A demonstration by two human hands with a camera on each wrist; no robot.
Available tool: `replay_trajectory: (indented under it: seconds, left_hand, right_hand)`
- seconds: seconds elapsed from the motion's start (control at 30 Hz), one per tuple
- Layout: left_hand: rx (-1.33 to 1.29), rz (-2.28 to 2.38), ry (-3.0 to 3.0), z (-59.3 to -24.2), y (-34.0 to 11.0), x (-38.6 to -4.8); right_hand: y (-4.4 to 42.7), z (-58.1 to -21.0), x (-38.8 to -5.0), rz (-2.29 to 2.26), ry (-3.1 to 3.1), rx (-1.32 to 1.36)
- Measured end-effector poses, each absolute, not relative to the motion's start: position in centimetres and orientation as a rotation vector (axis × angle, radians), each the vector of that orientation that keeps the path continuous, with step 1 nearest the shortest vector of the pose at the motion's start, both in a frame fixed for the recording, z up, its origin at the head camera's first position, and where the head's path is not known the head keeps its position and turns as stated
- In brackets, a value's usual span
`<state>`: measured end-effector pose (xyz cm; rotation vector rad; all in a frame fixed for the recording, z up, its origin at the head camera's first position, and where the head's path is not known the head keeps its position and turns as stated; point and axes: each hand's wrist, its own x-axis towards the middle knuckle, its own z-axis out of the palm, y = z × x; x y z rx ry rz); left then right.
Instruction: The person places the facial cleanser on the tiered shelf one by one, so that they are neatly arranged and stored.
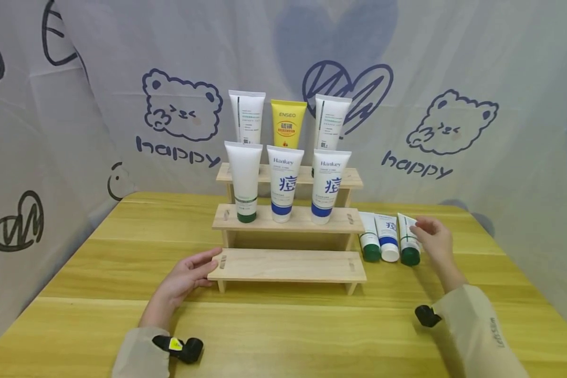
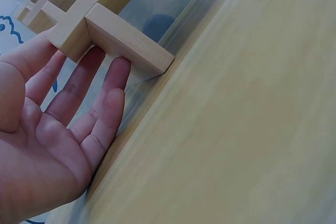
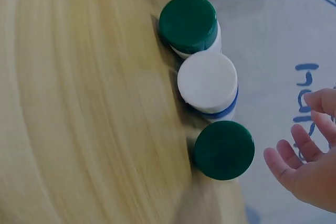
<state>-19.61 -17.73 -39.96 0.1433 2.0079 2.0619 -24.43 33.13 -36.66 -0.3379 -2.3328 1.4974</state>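
Observation:
My left hand (image 1: 185, 278) touches the left end of the wooden stand's lowest shelf (image 1: 288, 265), fingers loosely extended; the left wrist view shows the hand (image 2: 63, 114) with fingertips against the stand's end and leg (image 2: 128, 40). My right hand (image 1: 436, 241) is at the rightmost of the tubes lying on the table, a green-capped tube (image 1: 409, 241). In the right wrist view the hand (image 3: 310, 156) has its fingers spread and slightly bent beside the green cap (image 3: 224, 150), holding nothing. Left of that tube lie a blue-banded tube (image 1: 387, 236) and another green-capped tube (image 1: 370, 239).
On the middle shelf (image 1: 302, 219) stand a green-capped white tube (image 1: 244, 178) and two Hankey tubes (image 1: 283, 178). The top shelf (image 1: 352, 177) holds two white tubes (image 1: 331, 121) around a yellow tube (image 1: 287, 123). A printed cloth (image 1: 264, 47) hangs behind the table (image 1: 288, 336).

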Motion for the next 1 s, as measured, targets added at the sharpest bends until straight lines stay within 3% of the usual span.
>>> replay_trajectory:
  seconds: [0.73, 1.0]
  left_hand:
    - [0.140, 2.070, 1.996, -40.2, -17.8, -19.7]
    - [0.126, 2.070, 1.994, -40.2, -17.8, -19.6]
  right_hand:
    - [35.4, -37.0, -25.0, 1.878, -2.592, -0.553]
    - [35.0, -37.1, -25.0, 1.827, -2.652, -0.547]
